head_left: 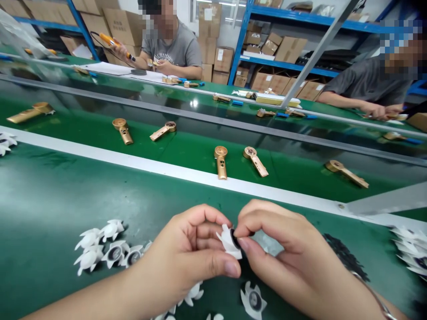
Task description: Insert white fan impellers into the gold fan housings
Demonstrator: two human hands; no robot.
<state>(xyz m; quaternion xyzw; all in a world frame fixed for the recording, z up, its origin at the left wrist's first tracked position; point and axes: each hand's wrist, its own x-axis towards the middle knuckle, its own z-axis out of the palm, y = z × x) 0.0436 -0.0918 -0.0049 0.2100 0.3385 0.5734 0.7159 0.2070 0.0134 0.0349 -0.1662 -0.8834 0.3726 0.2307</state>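
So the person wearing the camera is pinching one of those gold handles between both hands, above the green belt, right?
Not quite: the head view shows the left hand and right hand pinching a white lobed plastic piece, not a gold handle. The rest stands: both hands are above the green belt.

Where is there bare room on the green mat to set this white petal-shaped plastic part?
Bare green mat lies left of the white plastic parts, below the white rail. It's crowded around your left hand and right hand.

Fan pieces (88, 260) lie on the near belt (43, 209), handle housings (220, 162) behind on another.
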